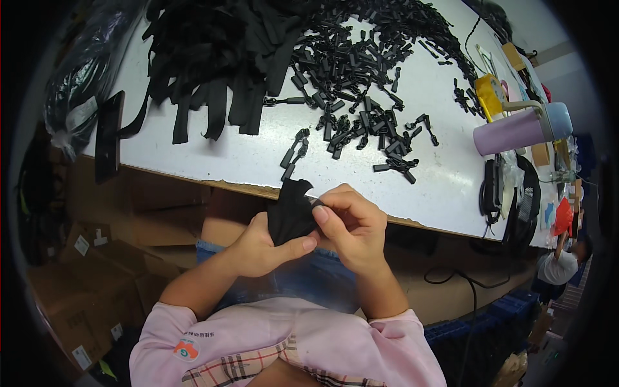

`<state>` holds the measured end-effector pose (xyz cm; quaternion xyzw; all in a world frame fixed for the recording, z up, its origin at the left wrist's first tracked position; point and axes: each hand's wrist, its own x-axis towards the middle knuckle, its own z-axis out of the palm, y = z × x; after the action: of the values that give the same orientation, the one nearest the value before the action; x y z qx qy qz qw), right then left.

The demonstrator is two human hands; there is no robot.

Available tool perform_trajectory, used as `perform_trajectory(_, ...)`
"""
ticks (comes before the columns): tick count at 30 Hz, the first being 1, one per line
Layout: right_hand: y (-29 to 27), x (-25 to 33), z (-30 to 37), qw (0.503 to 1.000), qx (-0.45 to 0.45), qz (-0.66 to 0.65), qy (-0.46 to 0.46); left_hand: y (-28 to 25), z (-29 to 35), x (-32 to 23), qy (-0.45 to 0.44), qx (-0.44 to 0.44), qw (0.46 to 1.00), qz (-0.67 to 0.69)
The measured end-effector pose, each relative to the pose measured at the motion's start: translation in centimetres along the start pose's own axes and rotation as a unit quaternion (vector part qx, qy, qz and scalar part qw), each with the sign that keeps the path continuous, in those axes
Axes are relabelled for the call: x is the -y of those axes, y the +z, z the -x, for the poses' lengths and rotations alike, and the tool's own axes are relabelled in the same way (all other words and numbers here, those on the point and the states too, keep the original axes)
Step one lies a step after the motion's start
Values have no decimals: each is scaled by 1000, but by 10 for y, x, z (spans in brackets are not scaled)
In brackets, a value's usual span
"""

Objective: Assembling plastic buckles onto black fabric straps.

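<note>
In front of the table's near edge, both hands are on a folded bunch of black fabric strip (pixel 291 216). My left hand (pixel 263 248) wraps round its lower left side, thumb lying across the bottom. My right hand (pixel 354 226) pinches its right edge between thumb and fingertips; a small pale bit shows there, too small to name. Just beyond the fabric, a few zipper sliders with long pull tabs (pixel 295 155) lie at the table edge. A large spread of similar black zipper sliders (pixel 367 122) covers the table's middle and far side.
A heap of black strips (pixel 216 39) hangs toward me on the white table (pixel 213 161). Left of it are a dark flat slab (pixel 109 137) and a clear plastic bag (pixel 80 97). A lilac tumbler (pixel 509 131) stands right. Cardboard boxes (pixel 84 290) sit below left; another person (pixel 558 266) is far right.
</note>
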<state>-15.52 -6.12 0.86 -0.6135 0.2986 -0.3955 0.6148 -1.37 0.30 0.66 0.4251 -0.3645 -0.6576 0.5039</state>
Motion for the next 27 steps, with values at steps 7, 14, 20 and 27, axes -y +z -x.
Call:
perform_trajectory(7, -28, 21, 0, 934, -273, -229, -34, -15, 6, -8, -40, -65, 995, 61)
perform_trajectory(14, -36, 41, 11, 975, -44, -99, -193, -11, 3, -10, 77, -156, 983, -65)
perform_trajectory(20, -11, 29, -4, 931, 114, 263, -227, -14, -11, 1, -51, 79, 993, 77)
perform_trajectory(27, -21, 7, -25, 912, 9, 319, -258, -17, -6, 7, -73, 1, 974, 215)
